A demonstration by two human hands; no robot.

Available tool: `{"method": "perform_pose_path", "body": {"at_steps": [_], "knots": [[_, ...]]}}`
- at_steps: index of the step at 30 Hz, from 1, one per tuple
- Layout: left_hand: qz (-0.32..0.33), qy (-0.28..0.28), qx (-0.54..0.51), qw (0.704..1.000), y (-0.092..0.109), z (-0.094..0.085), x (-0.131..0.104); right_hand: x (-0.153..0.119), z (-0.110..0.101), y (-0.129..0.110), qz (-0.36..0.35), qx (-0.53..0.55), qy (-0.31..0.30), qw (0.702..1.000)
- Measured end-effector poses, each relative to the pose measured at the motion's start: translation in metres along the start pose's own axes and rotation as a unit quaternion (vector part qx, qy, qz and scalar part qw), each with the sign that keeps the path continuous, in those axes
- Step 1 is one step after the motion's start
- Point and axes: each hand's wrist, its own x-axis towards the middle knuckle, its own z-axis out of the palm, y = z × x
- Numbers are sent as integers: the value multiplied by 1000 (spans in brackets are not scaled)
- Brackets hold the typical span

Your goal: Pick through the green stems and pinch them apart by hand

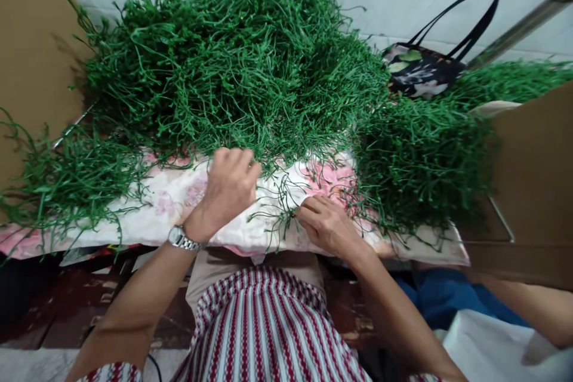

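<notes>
A big heap of thin green plastic-looking stems [242,59] covers the back of a surface spread with a white and pink floral cloth [156,215]. My left hand [235,176], with a watch on its wrist, is curled at the heap's front edge; what its fingers hold, if anything, is hidden. Nearer the front edge, my right hand [324,221] is closed with its fingertips on a small loose bunch of green stems [282,206]. The bunch spreads over the cloth between both hands.
Smaller green piles lie at the left [85,173] and right [421,161]. Cardboard stands on the left [40,59] and right [537,185]. A dark floral bag [423,68] sits at the back right. Another person's arm [528,307] shows at the lower right.
</notes>
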Motion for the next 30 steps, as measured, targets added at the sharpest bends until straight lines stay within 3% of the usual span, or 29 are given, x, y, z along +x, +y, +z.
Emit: {"method": "perform_pose_path", "body": {"at_steps": [2,4,8,11,13,16,21,25,30], "knots": [[50,-53,-55,996,13,7,4,-2,5,-4,0,6,20,1000],[26,-75,-82,993,21,17,8,-5,9,-9,-3,14,40,999],[-18,-89,-94,991,29,31,7,-14,10,-15,9,62,58,996],[-25,-82,-124,989,28,35,-1,-21,-2,-12,39,159,57,985],[-34,-65,-151,986,27,36,-6,-17,-12,-7,57,234,89,966],[-24,-35,-177,983,28,36,-9,6,-19,0,76,276,146,947],[-9,-8,-190,982,30,32,-13,45,-5,1,43,230,46,971],[-29,14,-194,980,23,24,-32,37,-4,-1,63,240,63,967],[-17,4,-162,987,26,7,-45,21,-13,-9,17,328,64,942]]}}
